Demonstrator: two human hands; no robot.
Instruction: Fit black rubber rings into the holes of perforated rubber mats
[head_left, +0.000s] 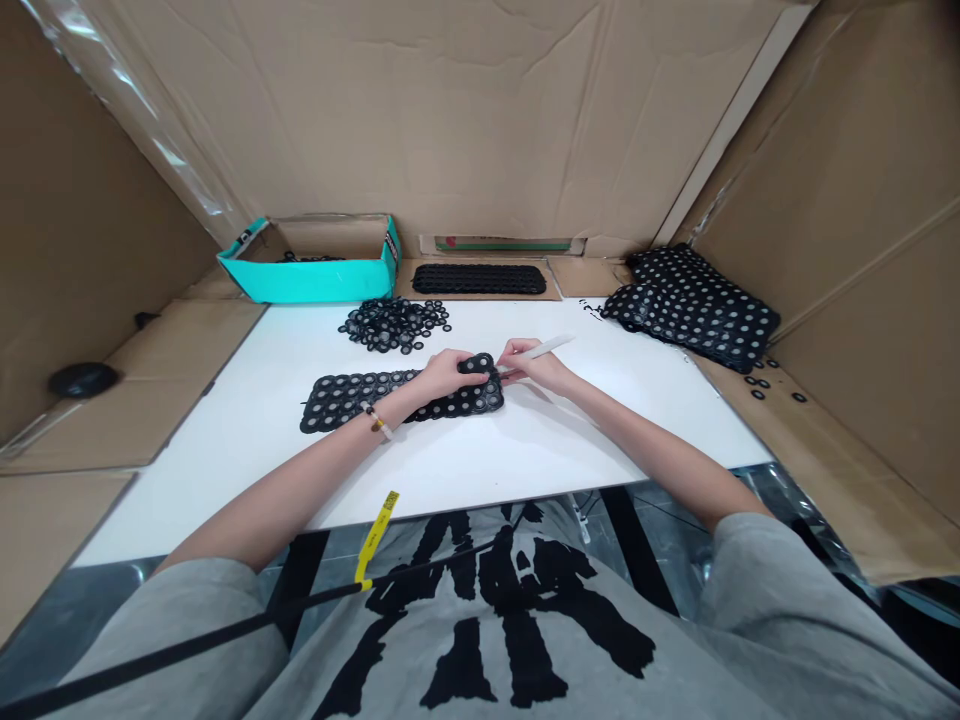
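A black sheet of rubber rings with silver centres (352,400) lies on the white table (225,470), in front of me. My left hand (446,373) presses on its right end, with the fingers curled over a raised flap of the sheet (477,364). My right hand (525,364) grips a white pen-like tool (547,347) close to that flap, and its fingertips nearly touch the sheet. The tool's tip is hidden by my fingers. A beaded bracelet (377,422) circles my left wrist.
A heap of loose black rings (394,325) lies beyond my hands. Behind it stand a teal cardboard box (315,270) and a black ring strip (478,279). A stack of dotted sheets (690,305) lies at the right. Cardboard walls surround the table.
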